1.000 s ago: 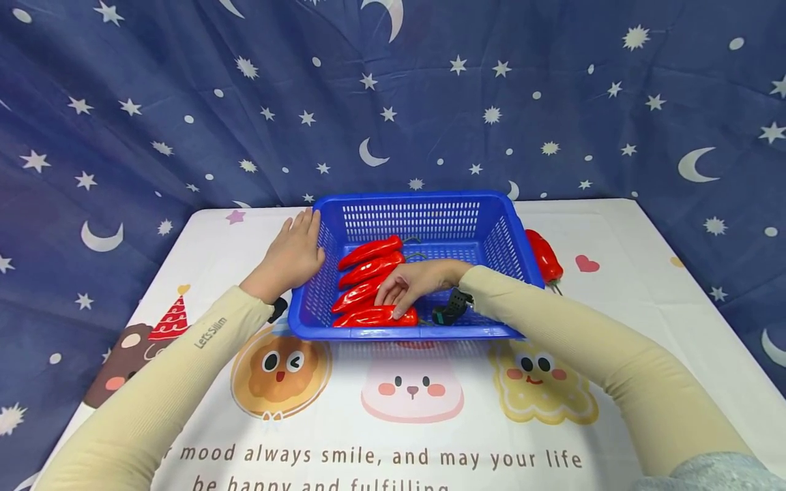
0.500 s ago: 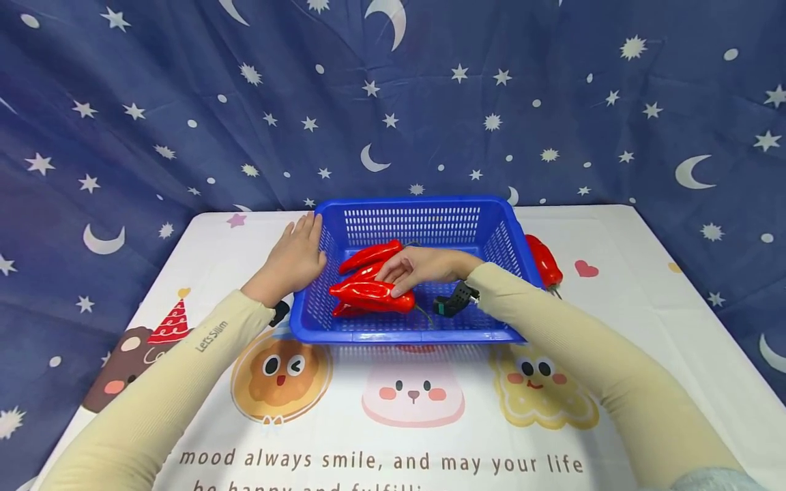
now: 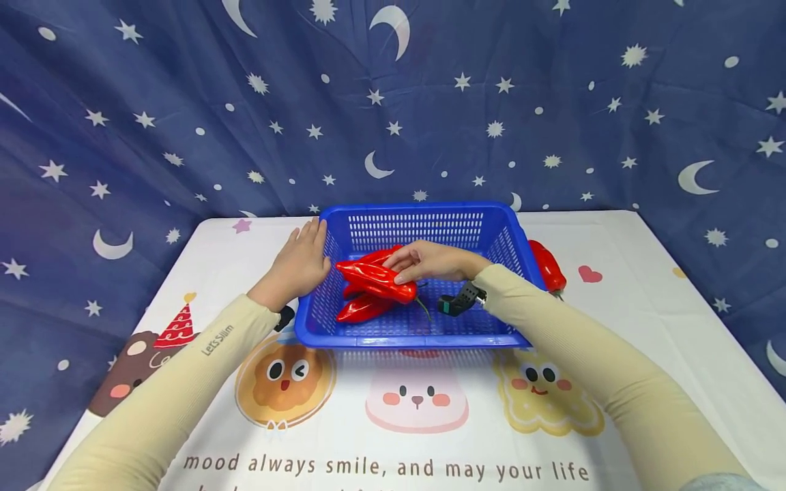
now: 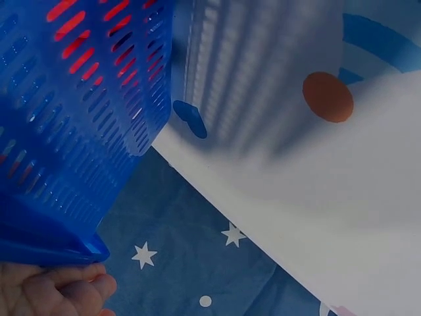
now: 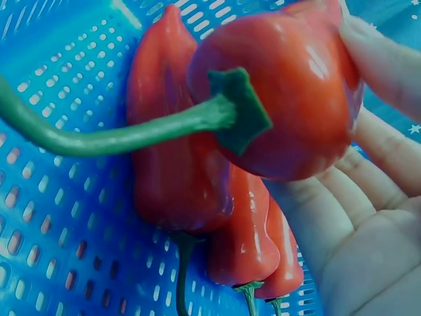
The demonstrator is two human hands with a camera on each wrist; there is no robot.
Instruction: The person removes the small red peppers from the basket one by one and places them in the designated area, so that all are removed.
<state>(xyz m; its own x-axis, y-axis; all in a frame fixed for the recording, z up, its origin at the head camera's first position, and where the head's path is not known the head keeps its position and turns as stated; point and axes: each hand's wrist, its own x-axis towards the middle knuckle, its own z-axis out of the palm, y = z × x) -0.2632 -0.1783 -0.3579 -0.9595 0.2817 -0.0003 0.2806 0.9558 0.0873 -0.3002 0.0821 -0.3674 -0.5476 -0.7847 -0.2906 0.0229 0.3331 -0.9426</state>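
Between thumb and fingers my right hand (image 3: 432,261) pinches a glossy red pepper (image 3: 376,279), lifted over the others inside the blue basket (image 3: 405,341). Its curved green stem (image 5: 131,135) points toward the camera in the right wrist view. Beneath it lie 3 more red peppers (image 5: 174,145) on the basket floor, partly hidden by the held one in the head view. My left hand (image 3: 297,262) rests against the basket's left rim with its fingers extended. In the left wrist view only part of that left hand (image 4: 56,289) shows below the rim.
Outside the basket's right wall another red pepper (image 3: 546,267) lies on the white printed tablecloth (image 3: 614,327). A dark blue star-patterned curtain (image 3: 430,102) hangs right behind the table. Each wrist wears a black strap (image 3: 460,300).
My right hand has picked up the nearest pepper from the row and carried it up and away from me, over the other peppers. The left hand stays at the basket's rim.
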